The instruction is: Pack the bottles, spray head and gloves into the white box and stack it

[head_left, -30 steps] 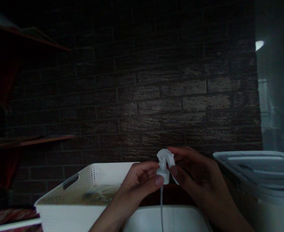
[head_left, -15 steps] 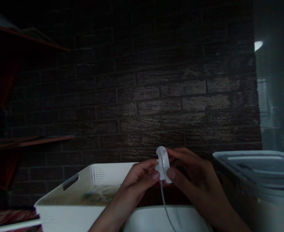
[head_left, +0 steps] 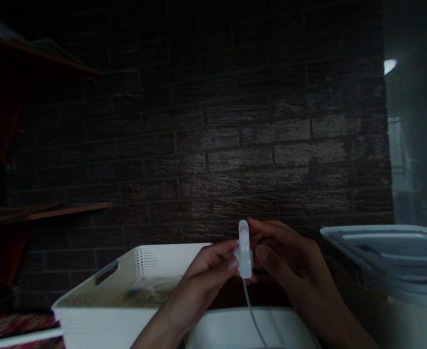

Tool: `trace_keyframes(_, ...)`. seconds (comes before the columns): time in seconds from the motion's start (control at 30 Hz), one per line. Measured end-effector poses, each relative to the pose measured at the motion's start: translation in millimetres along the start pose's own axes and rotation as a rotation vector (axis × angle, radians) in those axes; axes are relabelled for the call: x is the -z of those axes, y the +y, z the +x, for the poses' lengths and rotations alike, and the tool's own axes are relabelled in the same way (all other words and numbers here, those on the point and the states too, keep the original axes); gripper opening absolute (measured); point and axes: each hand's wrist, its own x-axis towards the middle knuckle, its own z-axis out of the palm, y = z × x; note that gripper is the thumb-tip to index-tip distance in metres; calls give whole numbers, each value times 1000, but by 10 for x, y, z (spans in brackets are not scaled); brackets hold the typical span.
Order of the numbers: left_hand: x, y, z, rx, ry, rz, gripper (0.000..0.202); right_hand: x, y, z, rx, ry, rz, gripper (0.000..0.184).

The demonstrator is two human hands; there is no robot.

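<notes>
Hands: we are counting two, both bare, one left hand [head_left: 209, 271] and one right hand [head_left: 297, 271].
Trigger sprayer head: we are counting one [head_left: 245, 257], white, smooth and apparently plastic; it is standing upright between the hands, in front of the wall, and is showing us its narrow, rounded edge.
Dip tube: one slender, flexible tube [head_left: 250, 310] is hanging from the sprayer head and curving down to our right.
Left fingers: the left thumb [head_left: 231, 263] and forefinger are pinching the sprayer head low on its side.
Right fingers: these are half curling beside the sprayer head, the forefinger lying close to its top; the right thumb [head_left: 262, 253] is standing just apart, and we cannot tell whether the other fingers are gripping.
Basket: one white perforated basket [head_left: 107, 309] with an oval handle slot is sitting to the left, holding something pale and blurred.
Tub: one smooth white tub [head_left: 221, 332] with rounded corners is lying below the hands, the tube crossing before it.
Lidded container: one [head_left: 391, 247] is standing at right, its lid flat and greyish.
Shelves: two thin reddish boards, one upper [head_left: 60, 58] and one lower [head_left: 75, 210], are projecting at left.
Brick wall: one dark, rough-grained surface [head_left: 228, 160] is spanning the background in oblong courses.
</notes>
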Motion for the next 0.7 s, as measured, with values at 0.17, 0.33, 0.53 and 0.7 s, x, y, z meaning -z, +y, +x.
trace_keyframes(0.17, -35, 19, -13, 10, 42, -19, 37, -33, -24, -7, -49, -13, 56, 40)
trace_keyframes(0.33, -50, 45, -14, 32, 68, -6, 34, -57, -5, -30, -126, -5, 85, 51)
trace_keyframes(0.53, -10, 4, -42, 49, 145, 10, 36, -66, 4, -98, -185, -46, 105, 74)
trace_keyframes(0.7, -49, 41, -53, 55, 195, 30, 34, -64, -32, -90, -200, -88, 129, 77)
